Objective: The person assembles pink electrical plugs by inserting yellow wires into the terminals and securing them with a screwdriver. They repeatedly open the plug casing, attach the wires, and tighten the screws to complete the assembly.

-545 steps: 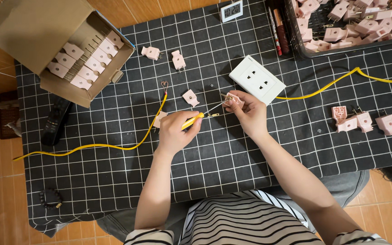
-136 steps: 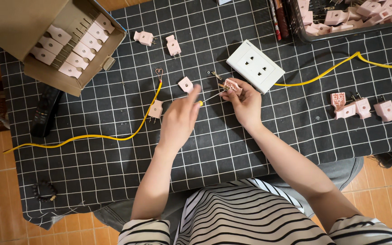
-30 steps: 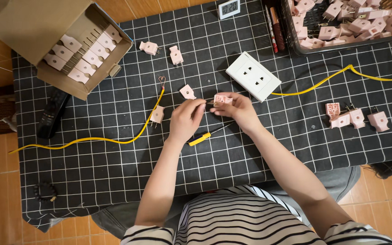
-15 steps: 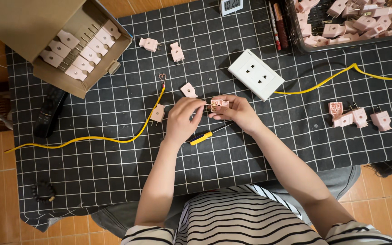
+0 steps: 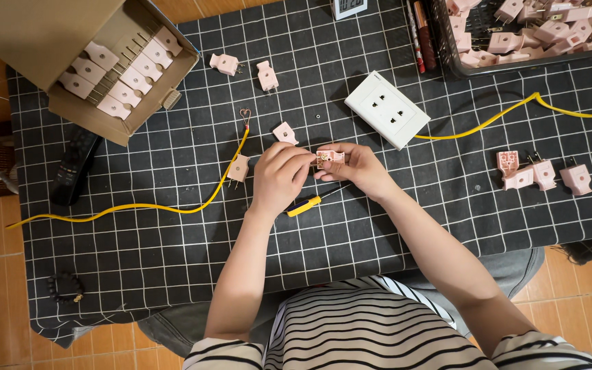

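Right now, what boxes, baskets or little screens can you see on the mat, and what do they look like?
Open brown cardboard box: top left corner, with rows of pale pink plugs inside.
Dark wire basket: top right corner, piled with loose pink plugs.
Small white-framed device with a dark face: top edge, cut off, maybe a screen.
Black remote-like handset: left edge of the mat, long and dark.
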